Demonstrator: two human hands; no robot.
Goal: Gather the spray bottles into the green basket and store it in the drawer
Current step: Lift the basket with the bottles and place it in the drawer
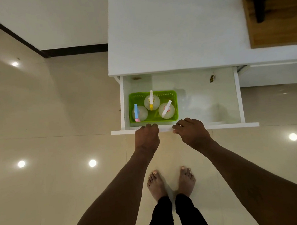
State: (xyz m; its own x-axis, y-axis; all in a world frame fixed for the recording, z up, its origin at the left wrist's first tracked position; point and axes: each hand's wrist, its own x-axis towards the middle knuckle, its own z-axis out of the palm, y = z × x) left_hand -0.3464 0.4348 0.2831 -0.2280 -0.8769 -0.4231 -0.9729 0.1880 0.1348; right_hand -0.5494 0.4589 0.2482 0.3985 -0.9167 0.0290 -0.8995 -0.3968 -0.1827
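We curl our left hand [146,136] and right hand [192,133] over the open white drawer's front edge [216,127]; the green plastic basket [131,104] of three clear spray bottles [167,111] sits just beyond our fingers.

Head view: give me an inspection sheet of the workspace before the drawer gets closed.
Surface: white cabinet top bare.
Job's things: green basket sits in the left part of the open drawer; three spray bottles stand upright in it, blue-headed, yellow-headed, white-headed.
Clutter: two small brown marks on the drawer's back wall; cannot tell what they are.
Grippers: left hand and right hand rest on the drawer's front edge, fingers curled over it.
Cables: nothing seen.
Surroundings: glossy tiled floor, bare feet, wooden furniture at upper right.
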